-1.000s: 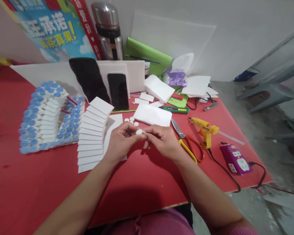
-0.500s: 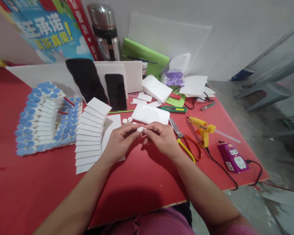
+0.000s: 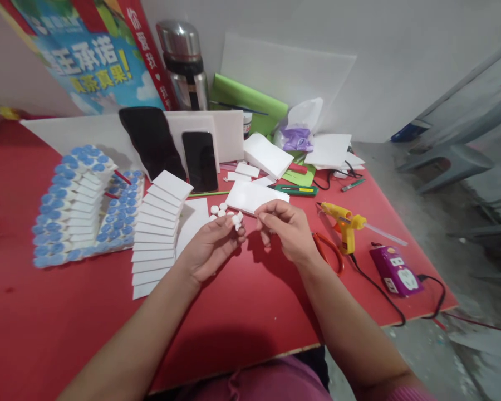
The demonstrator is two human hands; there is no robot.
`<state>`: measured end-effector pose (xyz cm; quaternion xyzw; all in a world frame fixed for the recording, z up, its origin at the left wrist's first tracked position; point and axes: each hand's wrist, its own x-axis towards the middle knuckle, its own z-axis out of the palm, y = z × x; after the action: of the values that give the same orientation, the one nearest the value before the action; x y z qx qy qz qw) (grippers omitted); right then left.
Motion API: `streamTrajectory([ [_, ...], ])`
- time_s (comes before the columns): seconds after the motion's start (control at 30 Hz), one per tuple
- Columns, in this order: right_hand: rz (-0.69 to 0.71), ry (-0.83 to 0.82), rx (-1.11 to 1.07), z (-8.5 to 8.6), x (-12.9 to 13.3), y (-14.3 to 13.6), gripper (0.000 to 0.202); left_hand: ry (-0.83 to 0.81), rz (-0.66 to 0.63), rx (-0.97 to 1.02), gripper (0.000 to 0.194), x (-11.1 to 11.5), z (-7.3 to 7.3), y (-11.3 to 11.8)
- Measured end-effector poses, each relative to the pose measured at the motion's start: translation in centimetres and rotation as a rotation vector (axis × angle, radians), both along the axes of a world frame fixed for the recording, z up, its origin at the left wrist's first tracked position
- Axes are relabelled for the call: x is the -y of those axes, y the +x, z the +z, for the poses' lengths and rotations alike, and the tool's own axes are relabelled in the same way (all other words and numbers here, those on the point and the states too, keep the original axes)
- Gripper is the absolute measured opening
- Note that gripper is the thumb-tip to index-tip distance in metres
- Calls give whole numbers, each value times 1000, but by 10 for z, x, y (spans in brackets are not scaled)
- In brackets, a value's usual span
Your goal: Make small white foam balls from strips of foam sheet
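Observation:
Between the thumb and fingers of my left hand (image 3: 211,245) is a small white piece (image 3: 237,220), irregular in shape, perhaps crumpled foam or paper. My right hand (image 3: 287,228) is a short way to the right, its thumb and index finger pinched together; whatever is between them is too small to make out. Several small round white pieces (image 3: 222,206) lie just beyond my left fingers. A stack of white boards (image 3: 254,195) lies behind both hands. To the left, white rectangular cards (image 3: 156,234) are fanned out in a stepped row.
At the left stands a stepped white model (image 3: 83,206) edged with blue round pieces. Two phones (image 3: 199,161) lean on boards at the back. Scissors (image 3: 329,250), a yellow glue gun (image 3: 345,225), a green cutter (image 3: 298,190) and a purple power socket (image 3: 396,270) lie to the right.
My hands have moved apart. The white piece, earlier between both hands' fingertips, is now in my left hand, which has turned palm upward. My right hand has drawn off to the right.

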<state>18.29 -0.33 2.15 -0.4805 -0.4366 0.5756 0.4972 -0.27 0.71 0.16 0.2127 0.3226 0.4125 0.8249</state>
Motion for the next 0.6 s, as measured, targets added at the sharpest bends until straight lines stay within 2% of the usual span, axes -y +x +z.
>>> streamTrajectory([
  [0.13, 13, 7, 20, -1, 0, -4, 26, -73, 13, 86, 25, -3, 0, -3],
  [0.27, 41, 52, 106, -2, 2, -12, 33, 84, 18, -66, 24, 0, -2, -1],
  [0.43, -4, 221, 434, -7, 7, -17, 17, 289, 56, -279, 23, 6, -3, 4],
  [0.6, 74, 350, 734, -1, 9, -18, 15, 397, 60, -381, 21, 4, -2, 1],
])
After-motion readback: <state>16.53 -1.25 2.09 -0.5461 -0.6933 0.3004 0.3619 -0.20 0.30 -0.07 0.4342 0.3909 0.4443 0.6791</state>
